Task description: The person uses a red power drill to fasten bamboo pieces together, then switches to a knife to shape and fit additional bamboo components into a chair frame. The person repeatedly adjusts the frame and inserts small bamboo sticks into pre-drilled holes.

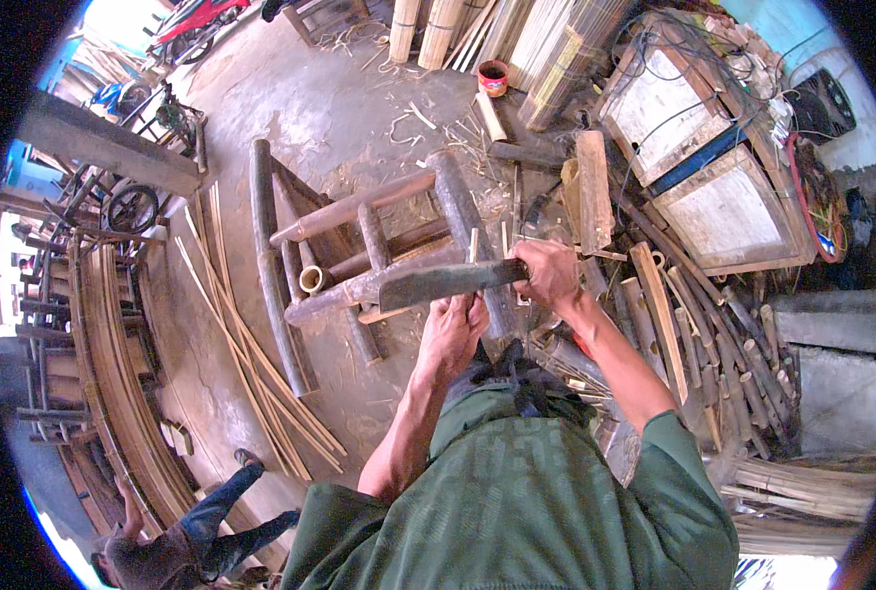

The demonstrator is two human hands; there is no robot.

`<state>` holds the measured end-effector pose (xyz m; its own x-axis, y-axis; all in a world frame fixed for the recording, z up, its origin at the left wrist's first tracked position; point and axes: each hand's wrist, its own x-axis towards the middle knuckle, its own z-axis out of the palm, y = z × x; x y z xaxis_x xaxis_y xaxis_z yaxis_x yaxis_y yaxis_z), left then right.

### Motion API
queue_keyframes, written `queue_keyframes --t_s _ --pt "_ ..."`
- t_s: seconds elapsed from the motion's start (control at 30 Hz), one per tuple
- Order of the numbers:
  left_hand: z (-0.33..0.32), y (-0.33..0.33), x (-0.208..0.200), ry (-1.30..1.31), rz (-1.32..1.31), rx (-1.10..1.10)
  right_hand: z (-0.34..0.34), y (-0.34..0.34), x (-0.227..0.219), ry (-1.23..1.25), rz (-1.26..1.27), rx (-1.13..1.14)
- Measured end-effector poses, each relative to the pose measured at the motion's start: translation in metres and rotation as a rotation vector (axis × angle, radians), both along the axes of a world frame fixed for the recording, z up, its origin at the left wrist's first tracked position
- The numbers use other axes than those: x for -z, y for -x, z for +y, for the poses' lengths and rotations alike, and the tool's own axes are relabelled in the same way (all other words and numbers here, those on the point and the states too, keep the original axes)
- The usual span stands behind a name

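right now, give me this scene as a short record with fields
setting: workshop floor littered with bamboo offcuts
right hand: gripping the handle of a broad blade
left hand: just under the blade, what it grips is hidden
work: bamboo frame lying in front
nearby: thin bamboo strips to the left, red pot beyond

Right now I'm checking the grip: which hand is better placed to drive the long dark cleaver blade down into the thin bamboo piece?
The right hand, probably: it grips the handle of the long dark cleaver blade. The left hand sits under the blade, steadying the thin bamboo piece.
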<state>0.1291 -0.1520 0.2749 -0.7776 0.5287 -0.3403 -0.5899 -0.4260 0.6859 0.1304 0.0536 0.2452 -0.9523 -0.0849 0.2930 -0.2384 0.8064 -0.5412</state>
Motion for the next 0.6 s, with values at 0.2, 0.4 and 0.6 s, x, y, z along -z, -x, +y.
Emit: queue_keyframes --t_s 0.2,0.4,0.6 --pt "-0.011 -0.017 -0.042 0.197 0.139 0.100 0.090 0.021 0.060 -0.142 -0.214 0.814" --pt "-0.010 0.006 -0.015 0.499 0.355 0.085 -0.012 -0.009 -0.021 -0.044 -0.167 0.091" --pt "-0.017 0.000 -0.043 0.526 0.330 0.163 0.007 0.015 0.008 0.010 -0.302 0.377"
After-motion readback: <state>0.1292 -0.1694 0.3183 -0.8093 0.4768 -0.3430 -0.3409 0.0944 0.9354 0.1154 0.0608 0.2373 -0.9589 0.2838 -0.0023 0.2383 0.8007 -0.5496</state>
